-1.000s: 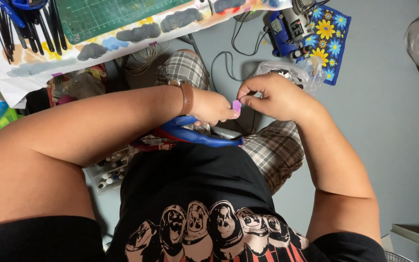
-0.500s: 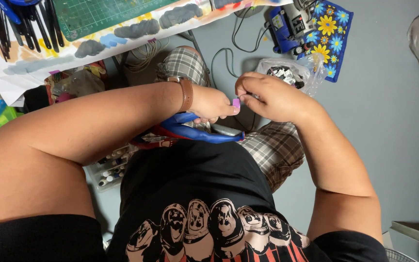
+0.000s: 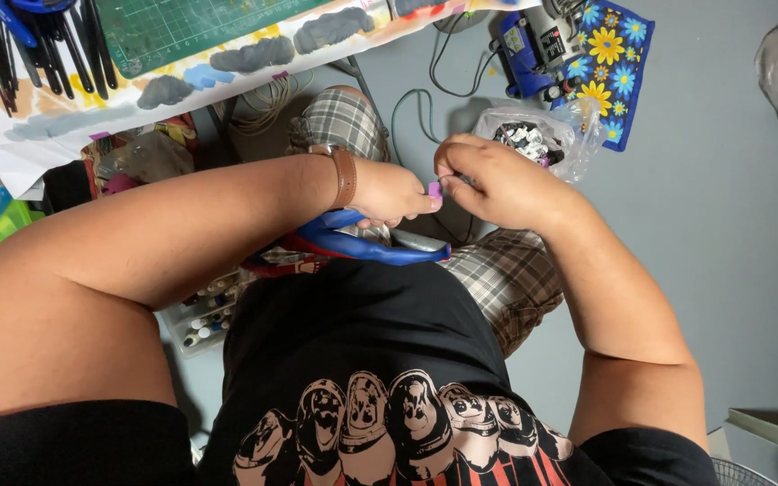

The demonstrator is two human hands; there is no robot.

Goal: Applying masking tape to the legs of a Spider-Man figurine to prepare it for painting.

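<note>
My left hand [image 3: 391,193], with a brown strap on its wrist, pinches a small purple piece [image 3: 435,190] at its fingertips. My right hand [image 3: 490,181] meets it from the right, fingers closed on the same piece and on what looks like a thin wire. Under both hands, across my lap, lies a blue and red toy figure [image 3: 344,245]; the left hand hides part of it. I sit above a grey floor in plaid shorts and a black printed shirt.
A clear bag of small dark parts [image 3: 533,137] lies on the floor beyond my right hand, beside a blue flowered cloth [image 3: 610,63]. At the top are a table edge with a painted sheet [image 3: 218,67], a green cutting mat [image 3: 182,27] and dark tools [image 3: 42,45]. A tray of small bottles [image 3: 209,310] sits at my left.
Both hands stay together over my lap, making only small finger movements on the purple piece. The view has shifted slightly.
</note>
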